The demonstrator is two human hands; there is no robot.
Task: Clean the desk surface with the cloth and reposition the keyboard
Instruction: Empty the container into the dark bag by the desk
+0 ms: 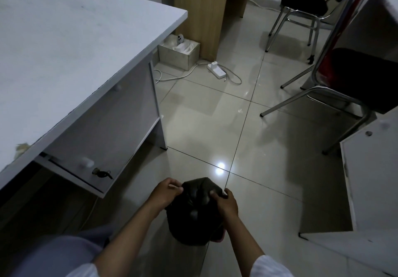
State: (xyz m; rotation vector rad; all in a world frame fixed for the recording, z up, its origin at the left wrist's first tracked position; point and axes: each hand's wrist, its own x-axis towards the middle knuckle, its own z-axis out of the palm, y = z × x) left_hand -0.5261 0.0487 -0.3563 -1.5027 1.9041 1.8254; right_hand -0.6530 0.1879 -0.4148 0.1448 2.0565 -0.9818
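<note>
Low in the middle of the view, both of my hands hold a black plastic bag [195, 212] above the tiled floor. My left hand [164, 192] pinches the bag's top edge on its left side. My right hand [226, 202] grips the top on the right, thumb pressed on the plastic. The white desk [64, 50] fills the left of the view, its top bare apart from a small crumpled scrap [21, 148] at the near edge. No cloth and no keyboard are in sight.
A desk drawer [86, 169] with keys [101, 172] in its lock stands pulled out at lower left. Two metal-legged black chairs [301, 3] [355, 78] stand at right, a white cabinet [370, 179] at far right. A power strip [216, 69] with cables and a box [178, 53] lie on the floor.
</note>
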